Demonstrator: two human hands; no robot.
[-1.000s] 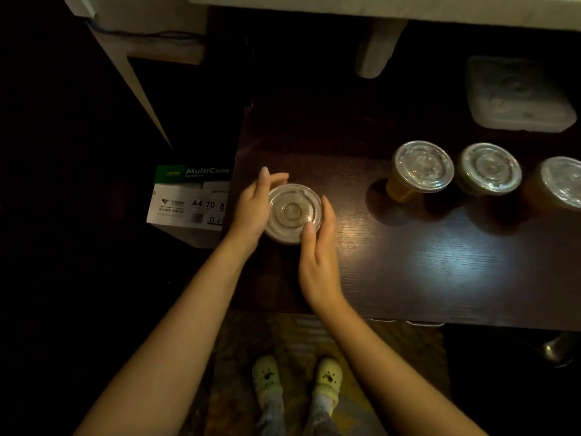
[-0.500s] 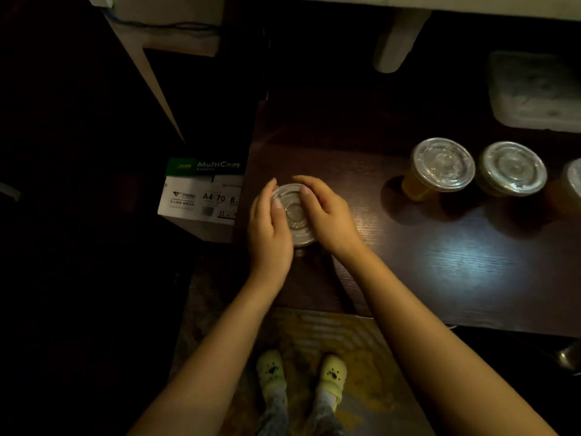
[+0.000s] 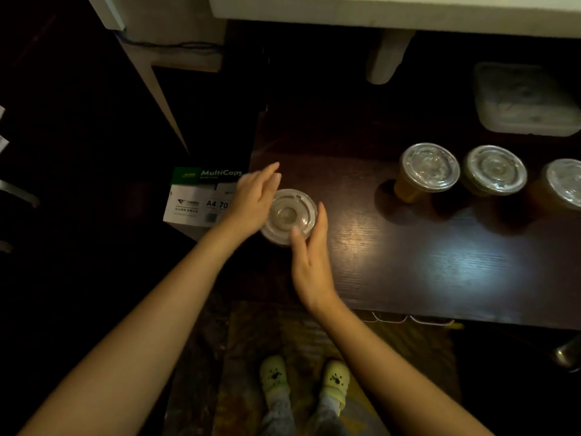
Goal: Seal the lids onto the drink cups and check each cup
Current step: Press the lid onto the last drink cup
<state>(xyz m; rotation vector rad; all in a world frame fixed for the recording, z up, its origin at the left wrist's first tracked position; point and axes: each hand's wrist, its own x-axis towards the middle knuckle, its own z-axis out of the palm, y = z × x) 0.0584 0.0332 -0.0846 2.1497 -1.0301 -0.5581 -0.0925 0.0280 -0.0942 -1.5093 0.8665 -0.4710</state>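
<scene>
A drink cup with a clear lid [image 3: 289, 215] stands near the left end of the dark wooden table [image 3: 440, 262]. My left hand [image 3: 254, 199] lies against the cup's left side, fingers stretched out and blurred. My right hand [image 3: 311, 256] sits at the near right side, thumb tip resting on the lid's rim and fingers straight alongside. Neither hand closes around the cup. Three lidded cups of amber drink [image 3: 427, 168], [image 3: 495, 169], [image 3: 566, 184] stand in a row at the right.
A white lidded food box [image 3: 525, 99] rests at the back right. A carton of A4 paper [image 3: 201, 196] stands on the floor just left of the table. The table's near edge runs above my feet [image 3: 301, 379]. A white desk leg [image 3: 157, 89] slants at the back left.
Half a second ago both hands were pressing down over the lid. Now they have come off its top and lie at the cup's sides with fingers straightened.
</scene>
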